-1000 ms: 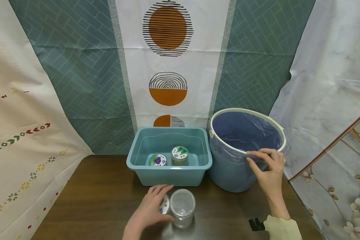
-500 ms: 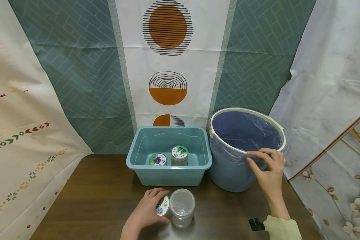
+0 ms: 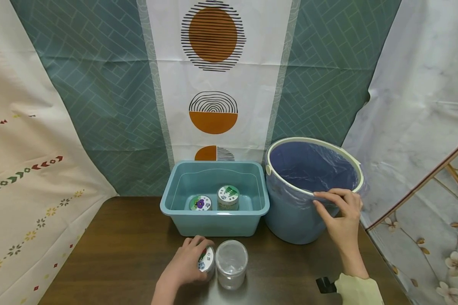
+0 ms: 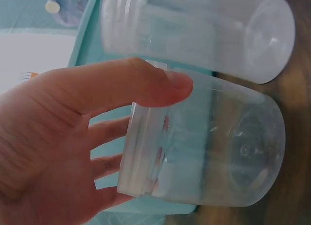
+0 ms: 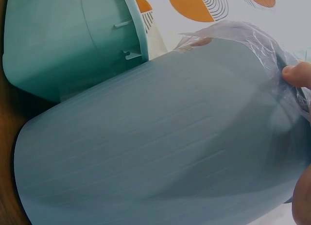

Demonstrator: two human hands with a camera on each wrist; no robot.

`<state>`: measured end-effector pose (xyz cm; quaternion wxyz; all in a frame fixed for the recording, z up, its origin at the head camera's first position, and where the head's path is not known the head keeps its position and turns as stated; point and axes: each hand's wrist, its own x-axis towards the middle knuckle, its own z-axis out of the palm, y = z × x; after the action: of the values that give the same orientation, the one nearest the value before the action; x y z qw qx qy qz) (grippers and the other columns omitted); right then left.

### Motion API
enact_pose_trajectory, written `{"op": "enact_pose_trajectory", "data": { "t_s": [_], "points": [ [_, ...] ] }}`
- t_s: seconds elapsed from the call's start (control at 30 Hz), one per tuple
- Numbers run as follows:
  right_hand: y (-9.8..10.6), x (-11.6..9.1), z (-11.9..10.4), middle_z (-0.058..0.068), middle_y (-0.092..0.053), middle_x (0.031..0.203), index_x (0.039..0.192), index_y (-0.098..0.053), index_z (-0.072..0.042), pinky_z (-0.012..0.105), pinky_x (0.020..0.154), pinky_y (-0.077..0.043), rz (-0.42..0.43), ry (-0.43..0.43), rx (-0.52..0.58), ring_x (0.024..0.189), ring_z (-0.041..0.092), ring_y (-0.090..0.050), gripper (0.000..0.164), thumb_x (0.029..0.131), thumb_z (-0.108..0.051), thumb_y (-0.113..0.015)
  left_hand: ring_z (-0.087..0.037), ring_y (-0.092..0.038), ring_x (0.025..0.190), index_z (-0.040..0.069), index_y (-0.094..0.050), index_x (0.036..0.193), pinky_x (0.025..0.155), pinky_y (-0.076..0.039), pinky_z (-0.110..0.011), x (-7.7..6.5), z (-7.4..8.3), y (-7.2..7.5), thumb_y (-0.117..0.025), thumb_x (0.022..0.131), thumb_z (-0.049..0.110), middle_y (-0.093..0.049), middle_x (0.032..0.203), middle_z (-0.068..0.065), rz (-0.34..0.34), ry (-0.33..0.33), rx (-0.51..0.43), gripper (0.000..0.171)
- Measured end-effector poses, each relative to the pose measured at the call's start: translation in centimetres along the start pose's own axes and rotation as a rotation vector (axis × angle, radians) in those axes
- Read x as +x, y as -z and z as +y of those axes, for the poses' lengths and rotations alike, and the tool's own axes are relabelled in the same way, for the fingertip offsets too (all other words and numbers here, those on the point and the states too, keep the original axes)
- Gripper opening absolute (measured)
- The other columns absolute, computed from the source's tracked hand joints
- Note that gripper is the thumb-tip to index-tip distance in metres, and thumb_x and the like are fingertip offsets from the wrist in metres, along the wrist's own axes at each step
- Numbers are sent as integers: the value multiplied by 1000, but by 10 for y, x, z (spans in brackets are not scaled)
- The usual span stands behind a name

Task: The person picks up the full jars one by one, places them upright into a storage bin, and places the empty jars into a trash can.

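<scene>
My left hand (image 3: 185, 264) grips a clear plastic jar (image 4: 233, 142) around its lid end, the thumb on one side and the fingers on the other. In the head view its printed lid (image 3: 206, 259) shows partly past my fingers. Right beside it a second clear jar (image 3: 232, 264), with no printed lid visible, stands upright on the table. My right hand (image 3: 343, 216) holds the front rim of the blue trash bin (image 3: 299, 222). In the right wrist view a digit presses the plastic bin liner (image 5: 265, 43) at the rim; the other fingers are hidden.
Behind the jars stands a teal tub (image 3: 215, 224), touching or nearly touching the bin. Inside it sit a jar with a purple-flower lid (image 3: 201, 203) and one with a green-leaf lid (image 3: 228, 197). Printed cloths hang around the dark wooden table (image 3: 118, 254).
My left hand has moved slightly left, and its fingers and thumb have closed around the lidded jar. The right hand stays at the bin rim.
</scene>
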<state>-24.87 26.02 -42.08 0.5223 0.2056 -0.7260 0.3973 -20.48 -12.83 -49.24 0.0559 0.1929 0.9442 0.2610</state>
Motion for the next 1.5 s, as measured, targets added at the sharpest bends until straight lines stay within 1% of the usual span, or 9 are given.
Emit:
{"op": "enact_pose_trajectory", "data": {
  "t_s": [0.17, 0.3, 0.43, 0.6, 0.73, 0.93, 1.1, 1.27, 1.5],
  "points": [
    [0, 2, -5, 20, -57, 91, 88, -76, 2, 29, 99, -19, 1, 2, 4, 97, 2, -40, 19, 83, -16, -79, -27, -49, 103, 15, -62, 121, 80, -46, -50, 1, 4, 11, -88, 57, 16, -58, 120, -5, 22, -27, 25, 69],
    [1, 3, -9, 21, -57, 91, 88, -75, 3, 29, 99, -19, 1, 4, 8, 97, 2, -40, 20, 84, -17, -79, -26, -48, 103, 14, -63, 121, 80, -46, -49, 1, 7, 19, -88, 58, 18, -60, 120, -4, 7, -35, 32, 68],
    [1, 5, -12, 21, -57, 91, 88, -75, 3, 29, 99, -19, 3, 6, 9, 97, 2, -40, 21, 84, -17, -78, -24, -47, 99, 14, -64, 118, 75, -44, -44, 3, 9, 29, -89, 57, 19, -60, 114, -3, -2, -64, 49, 65],
    [2, 6, -15, 21, -57, 90, 87, -75, 3, 29, 98, -19, 5, 10, 17, 97, 3, -40, 20, 83, -15, -79, -23, -45, 96, 15, -64, 111, 72, -43, -42, 5, 17, 48, -90, 57, 15, -59, 108, -3, -31, -91, 71, 61],
    [2, 7, -16, 21, -57, 90, 87, -75, 4, 29, 98, -19, 5, 9, 17, 97, 3, -41, 19, 83, -14, -79, -22, -45, 97, 14, -63, 111, 75, -44, -43, 7, 29, 69, -89, 59, 15, -58, 108, -3, -62, -122, 112, 58],
    [2, 7, -14, 21, -57, 90, 88, -75, 3, 29, 99, -19, 0, 5, 14, 97, 2, -40, 18, 82, -13, -79, -25, -47, 103, 14, -62, 118, 78, -48, -43, 16, 55, 104, -87, 63, 16, -58, 115, -5, -108, -172, 201, 61],
    [2, 6, -13, 20, -57, 90, 88, -75, 3, 29, 99, -19, 2, 5, 15, 97, 2, -40, 16, 81, -11, -80, -23, -46, 100, 13, -60, 123, 74, -45, -36, 24, 77, 132, -87, 66, 16, -57, 114, -7, -148, -213, 268, 62],
    [1, 7, -15, 21, -58, 91, 88, -75, 3, 28, 99, -19, -5, 6, 18, 97, 2, -40, 14, 79, -7, -80, -22, -44, 100, 15, -59, 127, 72, -47, -32, 40, 97, 155, -87, 69, 18, -56, 111, -7, -218, -197, 333, 64],
    [0, 6, -10, 21, -58, 91, 88, -76, 2, 29, 99, -19, -9, 8, 12, 97, 3, -40, 16, 81, -12, -80, -20, -53, 98, 19, -58, 130, 77, -52, -30, 67, 126, 185, -86, 73, 27, -60, 115, -3, -273, -260, 463, 65]
  ]
}}
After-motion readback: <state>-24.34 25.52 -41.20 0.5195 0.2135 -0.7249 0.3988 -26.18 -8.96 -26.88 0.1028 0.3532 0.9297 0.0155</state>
